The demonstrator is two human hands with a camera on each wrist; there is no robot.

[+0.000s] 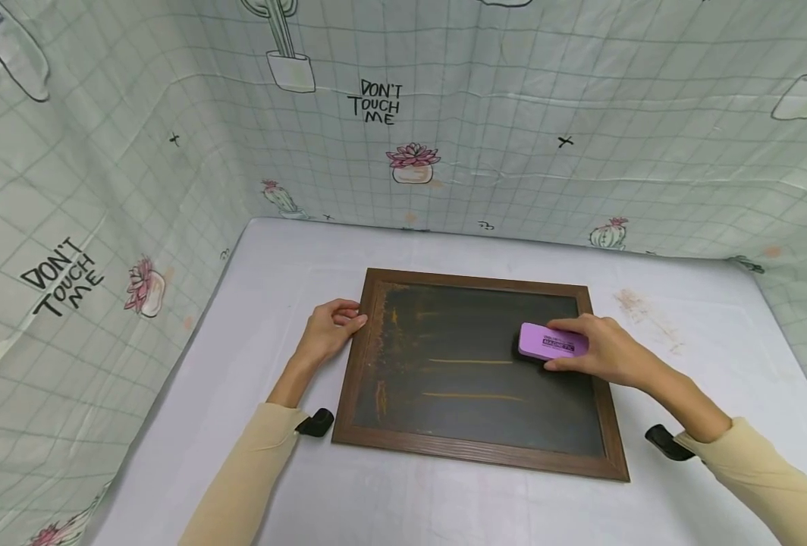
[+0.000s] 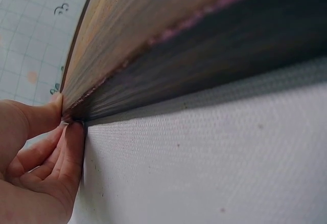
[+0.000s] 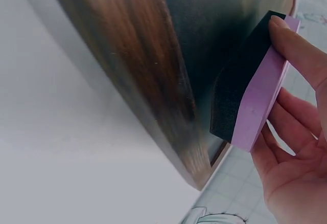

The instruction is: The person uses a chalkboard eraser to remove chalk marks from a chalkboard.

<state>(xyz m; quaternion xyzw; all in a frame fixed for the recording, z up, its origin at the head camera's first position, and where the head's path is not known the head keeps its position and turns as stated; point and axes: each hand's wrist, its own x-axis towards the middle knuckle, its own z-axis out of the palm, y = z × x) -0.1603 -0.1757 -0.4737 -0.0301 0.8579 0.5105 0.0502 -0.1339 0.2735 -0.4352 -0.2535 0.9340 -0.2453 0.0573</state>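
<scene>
A small chalkboard (image 1: 472, 432) in a brown wooden frame lies on the white table, with two yellow chalk lines and orange smudges at its left side. My left hand (image 1: 328, 331) pinches the frame's left edge; in the left wrist view the thumb rests on top of the frame (image 2: 133, 35) and the fingers are at its underside. In my right hand (image 1: 604, 349) is a purple board eraser (image 1: 552, 343), gripped between thumb and fingers over the right part of the board. Its dark felt side (image 3: 240, 75) faces the board in the right wrist view.
Orange chalk dust (image 1: 642, 311) marks the white tabletop (image 1: 485, 508) right of the board. A printed grid cloth (image 1: 485, 114) with cactus drawings hangs behind and at the sides. Each wrist carries a black camera (image 1: 316, 422).
</scene>
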